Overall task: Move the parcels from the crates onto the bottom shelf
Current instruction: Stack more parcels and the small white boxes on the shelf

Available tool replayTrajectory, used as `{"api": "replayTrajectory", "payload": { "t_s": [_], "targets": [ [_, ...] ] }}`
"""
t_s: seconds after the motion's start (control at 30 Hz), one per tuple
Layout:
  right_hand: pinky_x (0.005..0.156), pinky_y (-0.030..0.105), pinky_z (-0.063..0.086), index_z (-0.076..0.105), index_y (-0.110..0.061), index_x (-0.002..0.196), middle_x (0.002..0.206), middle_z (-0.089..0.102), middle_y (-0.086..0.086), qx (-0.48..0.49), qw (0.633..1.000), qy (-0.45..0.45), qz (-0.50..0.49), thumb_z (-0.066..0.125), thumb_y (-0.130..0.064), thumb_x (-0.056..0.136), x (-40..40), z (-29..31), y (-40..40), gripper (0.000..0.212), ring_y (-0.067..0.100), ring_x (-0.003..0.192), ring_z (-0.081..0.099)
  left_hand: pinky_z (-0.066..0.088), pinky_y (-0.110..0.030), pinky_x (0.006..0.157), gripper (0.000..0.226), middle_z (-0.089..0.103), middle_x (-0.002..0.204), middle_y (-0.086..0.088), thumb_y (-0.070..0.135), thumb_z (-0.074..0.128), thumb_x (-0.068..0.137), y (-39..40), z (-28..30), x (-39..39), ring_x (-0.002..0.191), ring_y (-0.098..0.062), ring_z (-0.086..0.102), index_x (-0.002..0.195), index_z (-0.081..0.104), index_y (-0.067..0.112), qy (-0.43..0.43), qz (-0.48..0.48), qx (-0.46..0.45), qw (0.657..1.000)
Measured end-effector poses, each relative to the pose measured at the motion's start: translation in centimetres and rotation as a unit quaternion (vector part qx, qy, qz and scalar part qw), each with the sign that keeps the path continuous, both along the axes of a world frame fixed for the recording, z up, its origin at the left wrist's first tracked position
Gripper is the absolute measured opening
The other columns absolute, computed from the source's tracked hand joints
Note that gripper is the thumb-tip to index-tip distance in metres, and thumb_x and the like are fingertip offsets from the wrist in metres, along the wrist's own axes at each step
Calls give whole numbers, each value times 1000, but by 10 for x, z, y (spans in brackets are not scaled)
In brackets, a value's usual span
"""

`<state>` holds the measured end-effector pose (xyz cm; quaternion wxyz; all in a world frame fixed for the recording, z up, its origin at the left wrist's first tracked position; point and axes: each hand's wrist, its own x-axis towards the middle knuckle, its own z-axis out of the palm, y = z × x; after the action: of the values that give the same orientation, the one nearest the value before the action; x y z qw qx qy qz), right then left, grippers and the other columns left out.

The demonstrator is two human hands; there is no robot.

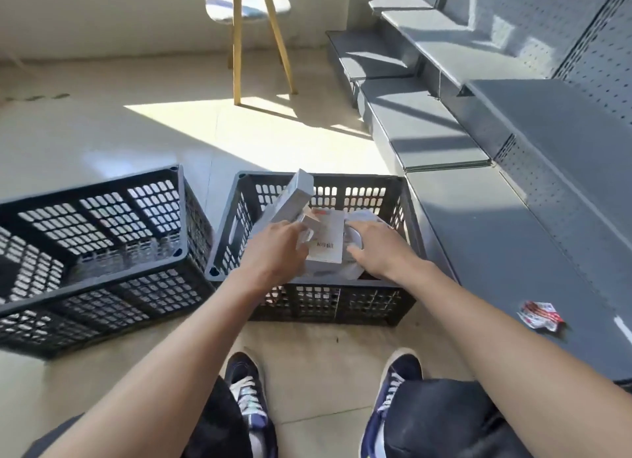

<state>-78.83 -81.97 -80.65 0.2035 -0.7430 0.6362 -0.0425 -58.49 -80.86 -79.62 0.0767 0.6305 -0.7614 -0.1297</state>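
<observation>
Two black slatted crates stand on the floor. The right crate (383, 297) holds several parcels: a flat grey box (294, 197) leaning on its far left wall, a white box with a barcode label (328, 242), and a pale soft bag (354, 273). My left hand (277, 252) reaches in and grips a small white box (309, 223) beside the barcode box. My right hand (376, 249) curls over the soft bag at the crate's right side. The left crate (102, 269) looks empty. The grey bottom shelf (496, 259) runs along the right.
A crumpled red and white wrapper (540, 315) lies on the bottom shelf near me. Higher grey shelves with a pegboard back (581, 47) rise at the right. A stool with yellow legs (260, 40) stands on the tiled floor behind. My shoes (246, 389) are below.
</observation>
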Motion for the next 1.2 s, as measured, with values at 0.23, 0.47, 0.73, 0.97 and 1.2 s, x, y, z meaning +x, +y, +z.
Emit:
{"api": "replayTrajectory", "payload": {
  "t_s": [0.23,0.47,0.73,0.97,1.2],
  "targets": [
    [87,38,51,43,-21,148,139,55,12,51,998,-15,-37,56,-26,97,17,-51,-56,53,31,115,58,56,-42,88,37,65,132,-1,34,56,97,-53,-39,18,113,-24,62,133,60,23,14,34,26,999],
    [100,46,47,40,-23,149,146,50,12,72,996,-32,-52,56,-33,99,35,-74,-86,54,32,130,49,54,-43,90,40,64,134,-4,32,53,99,-76,-65,28,116,-26,61,137,56,20,31,64,47,996],
    [95,43,45,47,-20,141,139,54,14,77,995,-44,-47,54,-31,101,46,-86,-107,43,34,125,51,50,-44,96,47,58,143,-5,29,52,99,-101,-80,28,125,-27,56,146,48,19,52,81,61,994],
    [92,41,47,48,-20,141,134,59,10,87,994,-51,-32,55,-36,100,55,-106,-127,44,31,121,54,45,-47,104,54,53,145,-8,23,54,99,-134,-93,23,127,-29,53,151,41,19,92,96,62,989],
    [91,44,51,51,-21,134,126,61,8,117,987,-89,-68,58,-44,97,59,-126,-145,44,31,112,58,46,-57,103,59,37,158,-8,24,46,102,-169,-114,21,137,-31,45,158,27,32,114,80,49,989]
  ]
}}
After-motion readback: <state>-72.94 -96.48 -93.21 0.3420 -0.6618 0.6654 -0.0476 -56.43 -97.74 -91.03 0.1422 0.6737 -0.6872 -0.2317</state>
